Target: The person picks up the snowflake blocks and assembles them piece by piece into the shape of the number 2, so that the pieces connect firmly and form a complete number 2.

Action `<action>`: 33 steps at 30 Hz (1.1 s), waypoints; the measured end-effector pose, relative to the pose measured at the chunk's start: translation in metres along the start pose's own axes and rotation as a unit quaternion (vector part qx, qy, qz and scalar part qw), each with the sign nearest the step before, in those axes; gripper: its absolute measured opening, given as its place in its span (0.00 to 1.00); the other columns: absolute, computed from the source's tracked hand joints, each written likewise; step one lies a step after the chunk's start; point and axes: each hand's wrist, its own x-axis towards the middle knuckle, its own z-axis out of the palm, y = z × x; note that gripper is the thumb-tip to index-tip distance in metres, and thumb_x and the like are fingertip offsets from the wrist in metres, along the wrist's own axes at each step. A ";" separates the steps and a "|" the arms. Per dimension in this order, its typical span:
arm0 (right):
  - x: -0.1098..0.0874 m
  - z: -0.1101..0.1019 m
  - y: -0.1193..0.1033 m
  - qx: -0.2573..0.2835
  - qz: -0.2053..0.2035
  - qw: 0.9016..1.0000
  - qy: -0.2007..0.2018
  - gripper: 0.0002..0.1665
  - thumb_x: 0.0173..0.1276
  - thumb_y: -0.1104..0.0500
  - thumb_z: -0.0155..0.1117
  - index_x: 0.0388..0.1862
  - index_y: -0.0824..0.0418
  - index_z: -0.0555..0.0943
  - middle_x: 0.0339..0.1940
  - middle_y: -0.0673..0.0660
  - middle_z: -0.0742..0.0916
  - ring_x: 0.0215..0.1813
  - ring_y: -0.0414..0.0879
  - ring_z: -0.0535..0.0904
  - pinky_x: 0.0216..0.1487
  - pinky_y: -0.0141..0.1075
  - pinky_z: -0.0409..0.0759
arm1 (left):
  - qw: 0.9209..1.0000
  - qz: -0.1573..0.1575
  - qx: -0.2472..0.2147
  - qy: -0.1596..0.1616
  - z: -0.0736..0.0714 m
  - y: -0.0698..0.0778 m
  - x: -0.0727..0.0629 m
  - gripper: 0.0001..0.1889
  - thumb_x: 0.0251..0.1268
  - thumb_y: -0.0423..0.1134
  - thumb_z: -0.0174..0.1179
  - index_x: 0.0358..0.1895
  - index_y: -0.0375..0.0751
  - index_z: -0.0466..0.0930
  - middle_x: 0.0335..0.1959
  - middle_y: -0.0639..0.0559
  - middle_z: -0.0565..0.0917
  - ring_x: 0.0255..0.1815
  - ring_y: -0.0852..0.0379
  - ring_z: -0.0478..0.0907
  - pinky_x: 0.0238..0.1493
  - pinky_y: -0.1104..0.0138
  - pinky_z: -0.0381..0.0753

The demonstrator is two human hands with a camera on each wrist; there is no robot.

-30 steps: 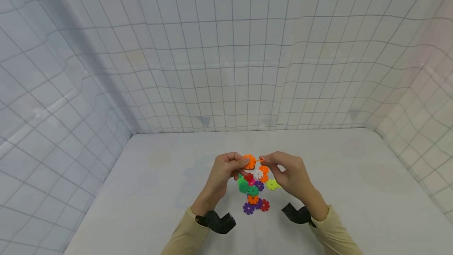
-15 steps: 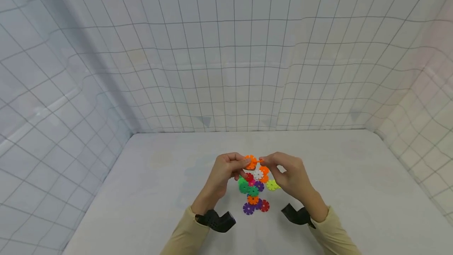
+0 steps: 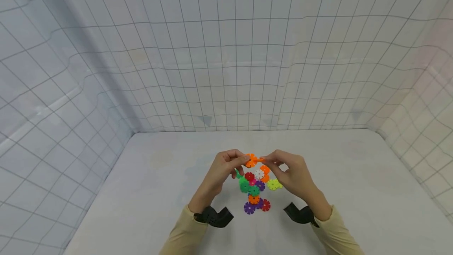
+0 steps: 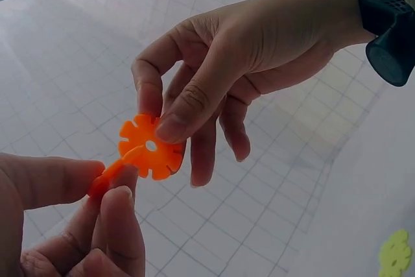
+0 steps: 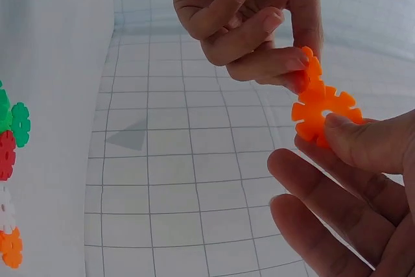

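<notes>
In front of me, above the table, both hands bring two orange notched snowflake discs together. My left hand pinches one orange disc between thumb and fingers; it faces the head camera but shows nearly edge-on in the wrist views. With thumb and forefinger, my right hand pinches the other orange disc, which is face-on in the wrist views. The two discs stand crosswise and meet at their notched rims. My right hand's remaining fingers hang loosely curved. Below the hands lies a loose group of similar discs.
On the white table, the group includes a red disc, a white disc, a green disc, a purple disc and yellow-green discs. Grid-patterned sheeting encloses the back and sides.
The left hand's disc has tilted slightly and both hands have risen a little. The gap between the two orange discs in the head view has narrowed. The discs on the table look unchanged.
</notes>
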 end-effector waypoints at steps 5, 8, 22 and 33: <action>-0.001 -0.002 0.005 -0.008 -0.003 1.000 -0.004 0.17 0.54 0.75 0.69 0.39 0.59 0.83 0.35 0.51 0.87 0.34 0.43 0.83 0.33 0.33 0.81 | 1.000 0.009 0.008 0.006 -0.003 0.000 0.000 0.14 0.66 0.41 0.59 0.36 0.29 0.81 0.27 0.50 0.83 0.21 0.57 0.75 0.22 0.72 0.68; -0.002 -0.005 0.010 -0.023 0.009 1.000 -0.009 0.17 0.53 0.75 0.69 0.39 0.59 0.83 0.35 0.49 0.87 0.33 0.41 0.82 0.32 0.34 0.81 | 1.000 0.001 -0.001 0.017 -0.005 -0.001 0.001 0.13 0.66 0.41 0.60 0.37 0.30 0.81 0.27 0.49 0.83 0.21 0.57 0.75 0.22 0.72 0.68; -0.017 -0.001 0.039 -0.151 0.272 0.918 -0.246 0.12 0.60 0.54 0.70 0.40 0.58 0.83 0.35 0.49 0.84 0.40 0.49 0.79 0.38 0.41 0.79 | 0.993 -0.050 -0.094 0.046 -0.006 -0.001 0.003 0.19 0.66 0.42 0.60 0.55 0.34 0.77 0.28 0.49 0.82 0.20 0.59 0.73 0.22 0.74 0.68; -0.027 0.009 0.051 -0.219 0.330 0.867 -0.303 0.22 0.47 0.50 0.79 0.34 0.59 0.78 0.26 0.50 0.77 0.31 0.46 0.70 0.29 0.37 0.72 | 0.988 -0.058 -0.136 0.054 -0.004 0.002 0.001 0.18 0.67 0.41 0.58 0.53 0.32 0.78 0.33 0.47 0.80 0.23 0.59 0.74 0.23 0.74 0.69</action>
